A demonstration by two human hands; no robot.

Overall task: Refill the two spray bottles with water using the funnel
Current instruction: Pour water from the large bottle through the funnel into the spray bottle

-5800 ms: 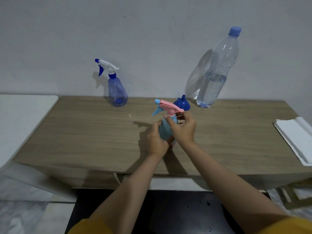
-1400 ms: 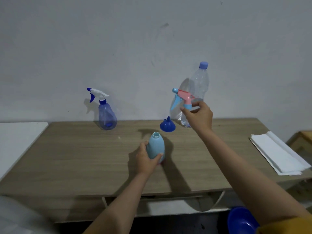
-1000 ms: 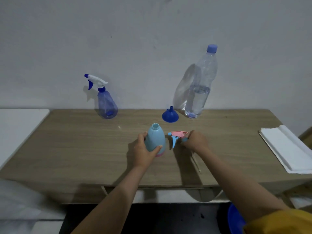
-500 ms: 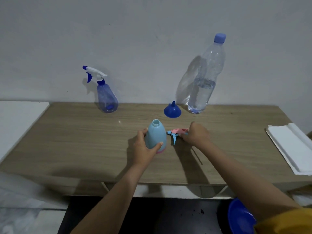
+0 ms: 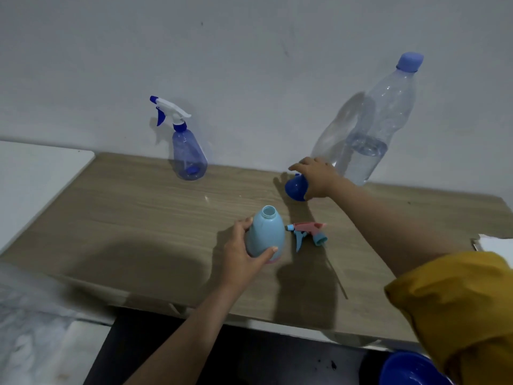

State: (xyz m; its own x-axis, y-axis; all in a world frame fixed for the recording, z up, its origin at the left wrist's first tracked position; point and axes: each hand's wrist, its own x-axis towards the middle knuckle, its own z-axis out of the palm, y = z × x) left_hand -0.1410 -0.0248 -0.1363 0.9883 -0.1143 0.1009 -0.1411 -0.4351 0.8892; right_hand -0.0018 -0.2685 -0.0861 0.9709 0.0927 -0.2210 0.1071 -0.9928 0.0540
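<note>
A light blue spray bottle [image 5: 266,235] stands upright mid-table with its neck uncovered, and my left hand [image 5: 241,252] grips its body. Its pink and blue spray head [image 5: 306,231] lies on the wood just to its right. Farther back, my right hand [image 5: 316,177] is closed over the dark blue funnel [image 5: 295,188], which is tilted with its wide mouth toward me. A translucent blue spray bottle [image 5: 188,151] with a white trigger head stands at the back left by the wall. The tall clear water bottle [image 5: 372,129], capped and partly full, stands behind my right hand.
The wooden table [image 5: 144,218] runs along a grey wall. A white surface [image 5: 30,173] adjoins it on the left. White folded paper [image 5: 497,243] lies at the right edge. A blue basin [image 5: 410,369] sits on the floor at lower right.
My right hand let go of the pink spray head, which now lies on the table, and reached back to take hold of the funnel. My left hand stayed on the light blue bottle.
</note>
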